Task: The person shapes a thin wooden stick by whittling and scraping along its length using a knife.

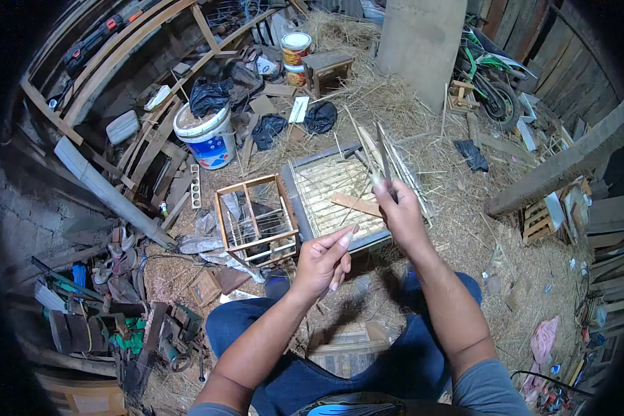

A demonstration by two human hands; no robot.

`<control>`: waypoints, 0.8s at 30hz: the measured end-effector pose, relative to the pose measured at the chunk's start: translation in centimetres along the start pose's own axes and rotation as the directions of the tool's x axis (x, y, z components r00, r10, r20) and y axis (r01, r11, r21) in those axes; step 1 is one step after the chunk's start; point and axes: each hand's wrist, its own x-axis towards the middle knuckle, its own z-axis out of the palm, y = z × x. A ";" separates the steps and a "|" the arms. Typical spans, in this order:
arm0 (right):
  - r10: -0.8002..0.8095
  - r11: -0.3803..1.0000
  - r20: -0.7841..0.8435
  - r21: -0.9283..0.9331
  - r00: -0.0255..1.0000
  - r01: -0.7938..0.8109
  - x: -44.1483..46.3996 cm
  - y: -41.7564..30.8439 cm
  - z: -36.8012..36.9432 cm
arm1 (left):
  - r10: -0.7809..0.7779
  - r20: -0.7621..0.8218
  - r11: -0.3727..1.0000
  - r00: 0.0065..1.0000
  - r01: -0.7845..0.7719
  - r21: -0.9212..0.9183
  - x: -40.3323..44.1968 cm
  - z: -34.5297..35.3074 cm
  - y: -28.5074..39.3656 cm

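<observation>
My left hand is closed in a pinch, thumb against fingers, on a thin pale strip that looks like bamboo. Above and to its right, my right hand is wrapped around a knife with a dark blade pointing away from me; its handle is hidden in the fist. Below both hands lies a low framed panel of pale slats. A flat brown piece of wood and loose thin sticks rest on it. Long split strips lie along its right side.
A small wooden frame box with thin rods stands left of the panel. Beyond are a white bucket, stacked paint tubs and a wooden stool. A post slants in at right. Straw and shavings cover the floor.
</observation>
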 end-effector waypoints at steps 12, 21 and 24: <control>-0.221 0.725 0.433 -0.526 0.874 0.444 -3.2 -3.7 -0.4 | 0.120 -0.057 0.990 0.991 -0.124 -0.062 0.6 -0.2 1.2; -0.266 0.641 0.359 -0.627 0.895 0.442 -2.9 -4.8 -1.7 | 0.127 -0.030 0.984 0.991 -0.130 -0.122 0.6 0.1 1.1; -0.280 0.604 0.426 -0.619 0.861 0.502 -3.4 -4.5 -1.6 | 0.108 -0.045 0.992 0.993 -0.110 -0.054 0.7 0.1 0.6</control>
